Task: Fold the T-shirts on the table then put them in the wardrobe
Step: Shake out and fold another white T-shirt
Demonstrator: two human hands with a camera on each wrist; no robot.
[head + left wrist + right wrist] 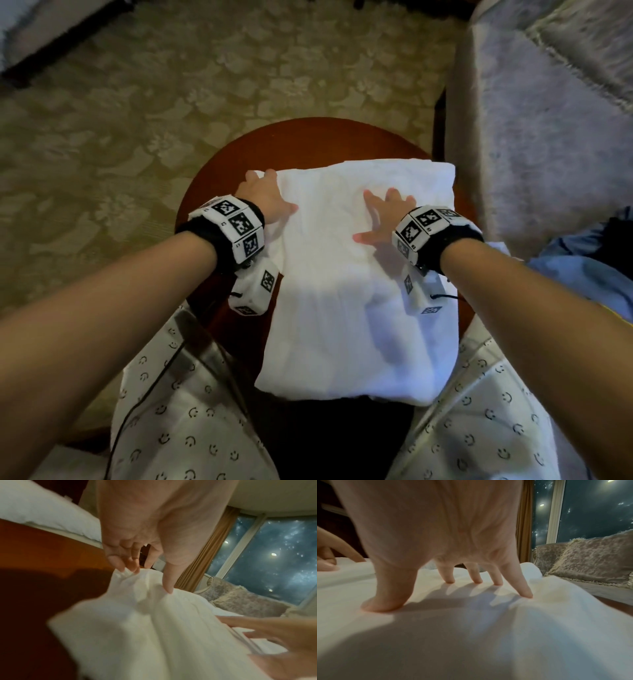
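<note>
White T-shirt [359,274], reddish-brown table [308,140], smiley-print trousers [178,411], olive floral carpet [137,102]

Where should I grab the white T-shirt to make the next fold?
Probably the far edge of the white T-shirt, at its two far corners, coming from above and pulling toward you. It lies long front-to-back, its near end overhanging the round table. The left hand already pinches the far-left corner; the right hand presses flat.
</note>
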